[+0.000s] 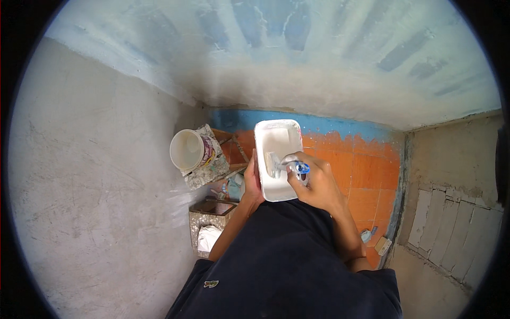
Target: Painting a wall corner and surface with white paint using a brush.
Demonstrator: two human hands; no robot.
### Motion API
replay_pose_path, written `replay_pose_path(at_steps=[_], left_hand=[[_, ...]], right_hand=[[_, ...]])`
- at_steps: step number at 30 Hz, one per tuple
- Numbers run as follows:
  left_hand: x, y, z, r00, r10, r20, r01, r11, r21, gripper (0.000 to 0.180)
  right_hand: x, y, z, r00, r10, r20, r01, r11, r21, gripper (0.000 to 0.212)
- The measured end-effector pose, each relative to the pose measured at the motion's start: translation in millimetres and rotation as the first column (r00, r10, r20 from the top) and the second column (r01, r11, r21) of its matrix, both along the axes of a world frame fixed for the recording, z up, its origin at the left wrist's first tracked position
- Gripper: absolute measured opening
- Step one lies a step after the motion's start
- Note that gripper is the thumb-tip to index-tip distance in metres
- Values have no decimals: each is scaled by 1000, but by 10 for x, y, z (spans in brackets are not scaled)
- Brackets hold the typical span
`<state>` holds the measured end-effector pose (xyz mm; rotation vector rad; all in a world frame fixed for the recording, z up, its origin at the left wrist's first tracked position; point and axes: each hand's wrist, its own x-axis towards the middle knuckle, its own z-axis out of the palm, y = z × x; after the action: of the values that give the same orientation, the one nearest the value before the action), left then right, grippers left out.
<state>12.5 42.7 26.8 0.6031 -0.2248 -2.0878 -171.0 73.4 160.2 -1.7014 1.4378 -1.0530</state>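
Note:
My left hand [253, 183] grips the left side of a white rectangular tub [278, 124] with rounded corners, held in front of my body. Some white paint coats the inside of the tub. In my right hand [320, 183] is a paintbrush [273, 164], its blue handle end [302, 168] showing above my closed fingers. The flat, white-coated brush head is inside the tub, against or close to its inner surface; I cannot tell whether it touches.
A white bucket [186, 151] sits on a paint-spattered stand [211, 173] at left. Below it stands a speckled box [202, 219] with a white bag [209, 238]. Walls rise ahead [297, 69], left [101, 159] and right [451, 170]. Orange tiles [366, 173] cover the floor.

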Motion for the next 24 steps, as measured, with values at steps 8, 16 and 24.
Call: replay_pose_path(at_steps=[8, 16, 24], left_hand=[[-164, 98, 155, 994, 6, 110, 0, 998, -55, 61], [-60, 175, 263, 993, -51, 111, 55, 998, -36, 64], [95, 262, 155, 997, 61, 42, -58, 996, -65, 61]], right_hand=[[-333, 320, 131, 979, -115, 171, 142, 977, -156, 18], [-191, 203, -92, 981, -100, 168, 130, 975, -179, 15], [-77, 166, 77, 997, -11, 77, 18, 995, -95, 17]])
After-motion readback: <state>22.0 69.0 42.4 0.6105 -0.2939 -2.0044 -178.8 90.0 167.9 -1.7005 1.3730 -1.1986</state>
